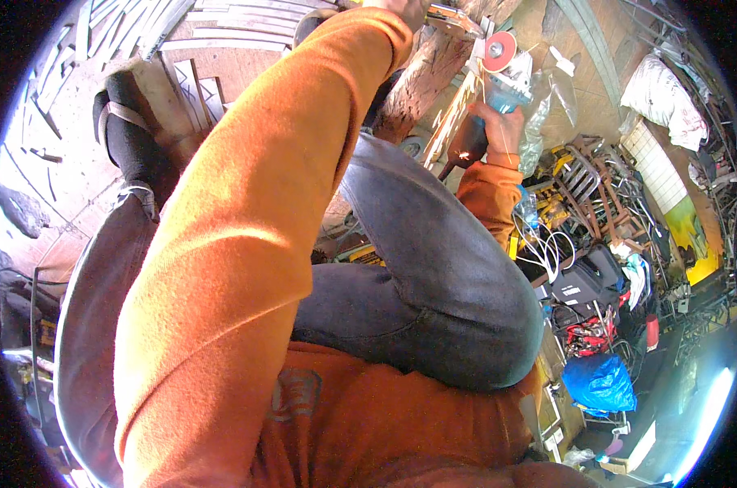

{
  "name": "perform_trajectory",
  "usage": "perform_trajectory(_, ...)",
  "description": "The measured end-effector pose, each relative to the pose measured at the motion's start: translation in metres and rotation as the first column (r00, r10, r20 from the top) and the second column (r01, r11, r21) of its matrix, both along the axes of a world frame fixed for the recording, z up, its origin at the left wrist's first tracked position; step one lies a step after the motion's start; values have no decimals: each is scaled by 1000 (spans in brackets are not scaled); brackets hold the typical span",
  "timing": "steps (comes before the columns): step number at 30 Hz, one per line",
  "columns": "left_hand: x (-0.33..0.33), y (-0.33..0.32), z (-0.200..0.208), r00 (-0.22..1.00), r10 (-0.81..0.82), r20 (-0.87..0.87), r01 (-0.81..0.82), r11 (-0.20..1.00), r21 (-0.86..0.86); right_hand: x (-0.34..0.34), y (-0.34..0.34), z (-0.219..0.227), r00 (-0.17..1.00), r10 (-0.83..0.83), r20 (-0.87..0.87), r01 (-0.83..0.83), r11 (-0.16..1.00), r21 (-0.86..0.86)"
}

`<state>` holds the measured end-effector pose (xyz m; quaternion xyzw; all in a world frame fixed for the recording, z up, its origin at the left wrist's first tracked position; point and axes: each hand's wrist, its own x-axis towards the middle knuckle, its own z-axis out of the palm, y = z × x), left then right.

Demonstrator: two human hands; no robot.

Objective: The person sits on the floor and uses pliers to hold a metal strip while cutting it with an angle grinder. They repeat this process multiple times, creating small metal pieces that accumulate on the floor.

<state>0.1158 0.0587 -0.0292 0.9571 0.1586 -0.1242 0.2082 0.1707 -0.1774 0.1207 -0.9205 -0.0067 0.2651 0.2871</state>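
My right hand (501,130) is wrapped around the body of a teal angle grinder (511,88), whose red disc (499,50) points up toward a rough wooden log (421,73). A few bright sparks streak below the disc. My left arm, in an orange sleeve, stretches across the view to the top edge. There my left hand (401,8) rests near a thin metal piece (454,16) lying on the log. That hand is mostly cut off, so its grip is unclear. My bent knee in grey jeans (442,268) lies between the arms.
My black shoe (128,134) stands on the floor at the upper left, beside metal strips (222,28). On the right lies clutter: a black case (584,285), white cables (547,244), a blue bag (600,382) and metal frames (596,179).
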Motion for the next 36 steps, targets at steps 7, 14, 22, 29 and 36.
perform_trajectory(7,0,0,0,1000,3,17,-3,1000,5,6,1,2,998,68,-16,-68,997,-39)
perform_trajectory(14,2,2,3,1000,-19,-19,19,1000,-7,3,2,-2,1000,-16,8,15,998,58)
perform_trajectory(22,1,5,6,998,-61,6,60,992,107,3,-3,-5,1000,-7,29,7,1000,12)
perform_trajectory(29,4,2,-2,1000,-13,20,13,1000,-12,3,-12,-11,997,38,66,-33,997,-69)
perform_trajectory(36,4,1,2,1000,-6,-28,6,1000,8,-10,-2,-2,997,-34,72,37,998,-43)
